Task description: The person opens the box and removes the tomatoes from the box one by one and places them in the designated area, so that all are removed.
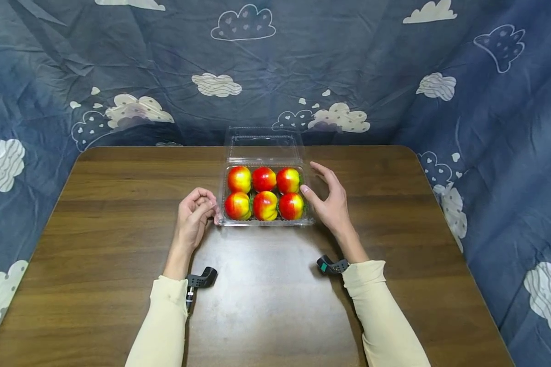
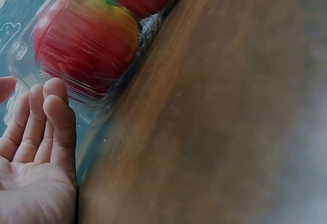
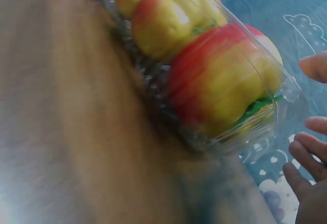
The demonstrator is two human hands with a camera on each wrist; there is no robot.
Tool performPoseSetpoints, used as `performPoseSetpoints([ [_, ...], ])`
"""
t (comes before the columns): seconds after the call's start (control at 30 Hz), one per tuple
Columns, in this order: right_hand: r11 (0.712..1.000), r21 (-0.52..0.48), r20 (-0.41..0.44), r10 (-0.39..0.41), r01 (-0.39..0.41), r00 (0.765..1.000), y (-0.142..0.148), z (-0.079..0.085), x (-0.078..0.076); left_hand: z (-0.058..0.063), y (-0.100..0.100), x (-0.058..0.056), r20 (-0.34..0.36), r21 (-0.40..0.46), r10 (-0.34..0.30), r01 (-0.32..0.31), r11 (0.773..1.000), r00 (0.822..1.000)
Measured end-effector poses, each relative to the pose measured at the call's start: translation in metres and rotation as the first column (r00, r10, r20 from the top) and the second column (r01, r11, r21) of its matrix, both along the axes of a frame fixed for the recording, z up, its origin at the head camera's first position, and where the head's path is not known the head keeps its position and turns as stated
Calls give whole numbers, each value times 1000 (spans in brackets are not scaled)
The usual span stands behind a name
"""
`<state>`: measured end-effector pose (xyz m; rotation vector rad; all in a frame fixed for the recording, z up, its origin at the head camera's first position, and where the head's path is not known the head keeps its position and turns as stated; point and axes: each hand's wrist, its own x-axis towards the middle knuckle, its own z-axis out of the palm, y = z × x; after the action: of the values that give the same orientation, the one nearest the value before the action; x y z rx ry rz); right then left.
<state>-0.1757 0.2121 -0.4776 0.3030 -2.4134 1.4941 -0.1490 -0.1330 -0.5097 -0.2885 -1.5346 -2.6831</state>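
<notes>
A clear plastic clamshell box point(image 1: 266, 223) sits near the far edge of the table, its clear lid point(image 1: 264, 148) raised at the back. Inside, in two rows, are several red-and-yellow fruits that look like peaches point(image 1: 265, 205), with bits of green on them in the wrist views. My left hand point(image 1: 196, 216) is at the box's left side, fingers loosely bent, fingertips at the wall; contact is hard to tell. On the right side, my right hand point(image 1: 331, 201) has thumb and fingers spread, the thumb at the box's rim. Neither hand grips anything.
The brown wooden table point(image 1: 266, 306) has its far edge just behind the box. A blue cloth point(image 1: 303, 61) with white clouds hangs behind and at both sides. Each wrist wears a black camera mount point(image 1: 202, 279).
</notes>
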Motion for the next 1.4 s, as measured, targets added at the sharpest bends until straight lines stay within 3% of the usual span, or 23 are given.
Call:
performPoseSetpoints([
  [0.17, 997, -49, -55, 57, -60, 997, -2, 9, 18, 1, 0, -10, -8, 12, 30, -30, 999, 1000],
  [0.33, 992, -76, -79, 94, -100, 992, -4, 16, 30, 0, 2, -17, -26, -7, 17, -17, 1000, 1000],
  [0.53, 996, -16, -102, 90, -92, 991, 0, 2, 25, 0, 4, -23, -71, -27, -6, 4, 1000, 997],
  [0.7, 992, 69, -128, 115, -107, 985, 1, -1, 23, -1, 5, -24, -91, -82, -22, 14, 997, 996],
  [1.1, 943, 284, -194, 232, -172, 953, -7, -3, 20, 1, 4, -20, -67, -124, 5, -13, 992, 998],
  [1.4, 917, 370, -179, 231, -152, 956, -13, -5, 20, 2, 0, -20, -60, -108, -18, 11, 994, 998],
])
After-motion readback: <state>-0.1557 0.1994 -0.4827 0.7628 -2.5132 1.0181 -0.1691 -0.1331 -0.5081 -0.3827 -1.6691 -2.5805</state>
